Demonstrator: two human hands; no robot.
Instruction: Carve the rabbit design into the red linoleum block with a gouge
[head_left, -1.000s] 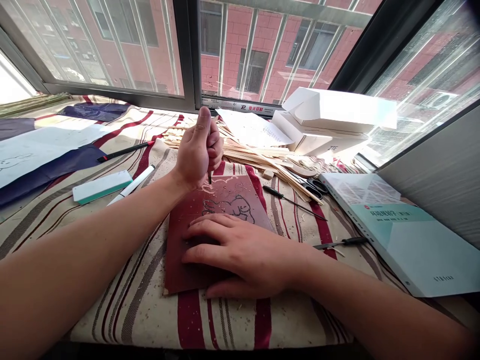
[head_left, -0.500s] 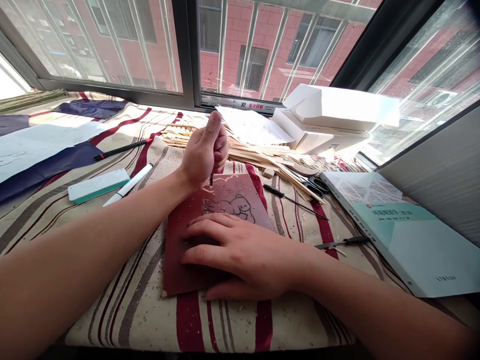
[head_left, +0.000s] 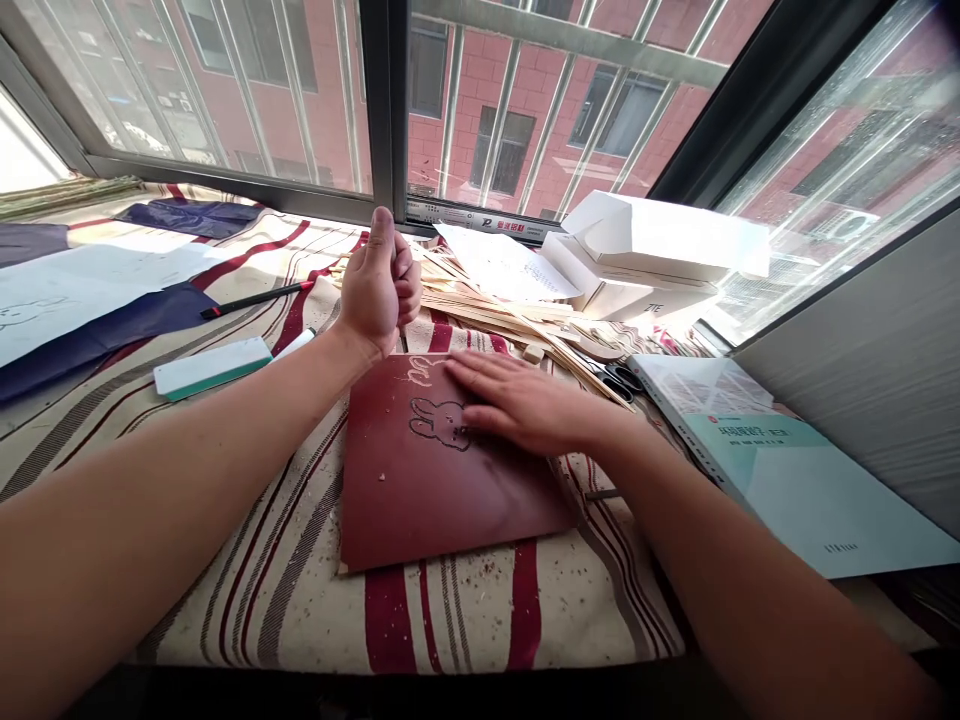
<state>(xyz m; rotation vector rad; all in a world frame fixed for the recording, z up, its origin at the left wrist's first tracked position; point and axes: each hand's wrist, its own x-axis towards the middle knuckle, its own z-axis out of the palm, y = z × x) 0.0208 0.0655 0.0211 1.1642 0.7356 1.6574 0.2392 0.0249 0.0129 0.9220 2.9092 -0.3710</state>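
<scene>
R hand (head_left: 525, 405) shifted up brd (head_left: 450, 505) | palm-down, fingers apart | L hand (head_left: 380, 285) thumb-up, clamped on tool (head_left: 403, 345)

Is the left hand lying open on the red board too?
No, the left hand is curled into a fist with its thumb up; only the right hand lies open on the red board.

Homelike room: striped cloth (head_left: 465, 630), barred window (head_left: 551, 125), book (head_left: 817, 490).

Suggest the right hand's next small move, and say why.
I'd probably lift the right hand clear of the dark rabbit outline on the red-brown board, since the outline runs up to that hand and seems to continue hidden beneath it.
</scene>
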